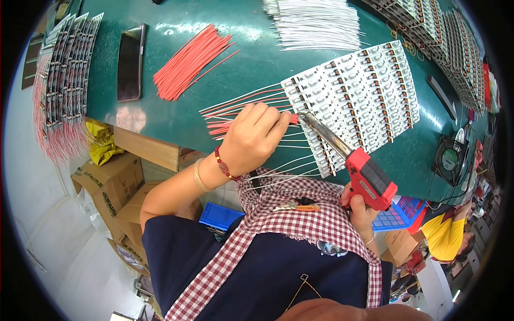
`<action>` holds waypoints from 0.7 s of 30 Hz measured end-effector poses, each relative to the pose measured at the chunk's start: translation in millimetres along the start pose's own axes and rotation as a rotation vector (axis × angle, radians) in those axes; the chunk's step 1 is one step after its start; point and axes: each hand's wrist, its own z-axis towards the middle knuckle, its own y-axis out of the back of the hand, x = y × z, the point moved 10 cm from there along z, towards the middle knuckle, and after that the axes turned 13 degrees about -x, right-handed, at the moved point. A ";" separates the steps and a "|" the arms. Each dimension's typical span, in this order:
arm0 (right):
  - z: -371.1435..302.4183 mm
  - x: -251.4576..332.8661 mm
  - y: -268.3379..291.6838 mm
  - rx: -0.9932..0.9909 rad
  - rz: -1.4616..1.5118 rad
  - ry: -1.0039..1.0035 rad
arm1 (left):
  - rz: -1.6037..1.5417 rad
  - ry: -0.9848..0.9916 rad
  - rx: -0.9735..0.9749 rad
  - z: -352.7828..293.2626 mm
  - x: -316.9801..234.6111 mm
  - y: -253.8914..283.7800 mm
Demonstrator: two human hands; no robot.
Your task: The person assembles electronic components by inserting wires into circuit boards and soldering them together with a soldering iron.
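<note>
Across the upper half of the frame, a glossy green tabletop [262, 69] carries the wires and boards, probably to keep them within reach. At lower left stand brown cardboard cartons [110, 182], their insides hidden. Right of centre lies a rectangular panel of white circuit boards [350, 91], its wired edge turned left, seemingly to suit the left hand [254, 131]. A bundle of white wires [318, 24] lies top centre and a bundle of red wires [190, 61] upper left, likely sorted by colour. At lower right, a blue plastic basket [393, 218], and low and left of centre, a smaller blue plastic bin [219, 215], show no contents I can make out. A red-and-black soldering gun with a metal barrel [368, 174] slants toward the panel's left edge, its handle wrapped by the right hand [362, 212]. There the left hand's fingers narrow in a pinch on a thin red wire [294, 119], apparently steadying it at the tip.
</note>
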 end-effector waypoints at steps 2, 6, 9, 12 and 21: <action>-3.3 0.6 0.6 -0.026 0.016 -0.007 | 0.002 0.001 0.001 -0.3 -0.1 0.4; -4.6 8.4 4.8 -0.049 0.069 -0.002 | 0.002 0.000 0.005 0.5 -1.1 0.6; -4.4 12.2 4.9 -0.056 0.082 0.033 | 0.010 0.001 0.007 0.3 -1.2 0.4; -4.7 8.8 4.6 -0.040 0.085 0.021 | 0.016 -0.001 -0.001 -0.3 -0.9 1.2; -6.6 6.5 6.6 -0.040 0.085 0.015 | 0.045 -0.027 -0.022 -1.0 -1.8 1.3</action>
